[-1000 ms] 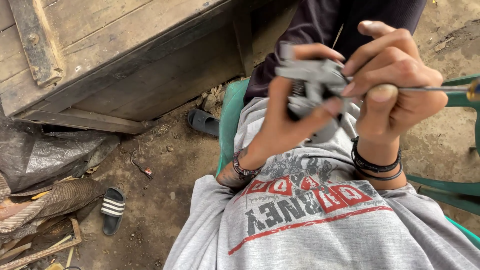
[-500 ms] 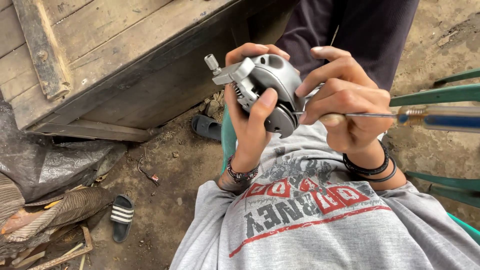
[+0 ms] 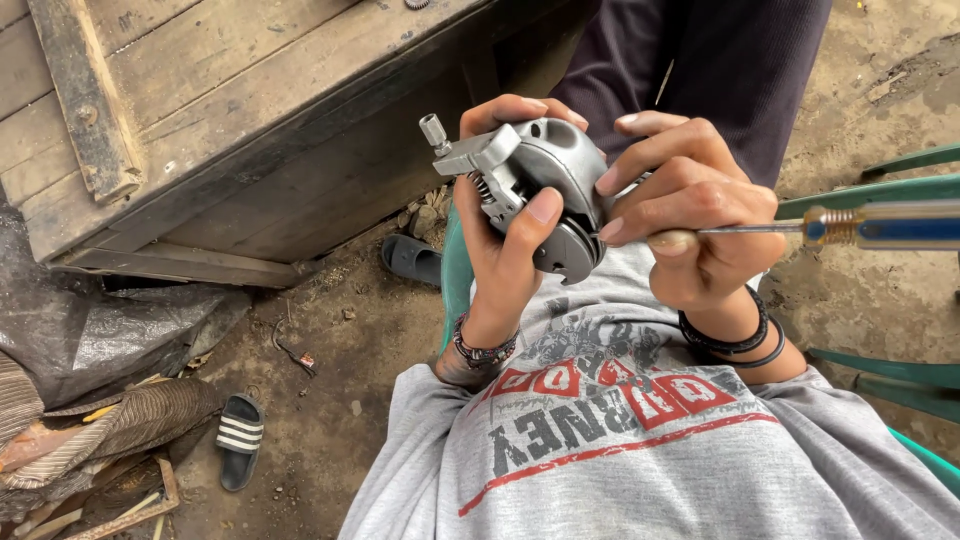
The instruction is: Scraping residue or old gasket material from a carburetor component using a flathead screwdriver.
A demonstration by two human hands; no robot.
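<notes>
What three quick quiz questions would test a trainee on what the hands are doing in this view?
1. True or false: the left hand grips the grey metal part.
2. Which tool does the right hand hold? A) screwdriver B) hammer C) pliers
3. Fill in: the tool's handle points toward the ___ edge of the picture.

Key: 1 true. 2 A; its shaft runs from the fingers out to a blue handle. 3 right.

Both wrists wear dark bands, and the wooden crate sits beyond the hands on the dirt ground.
</notes>
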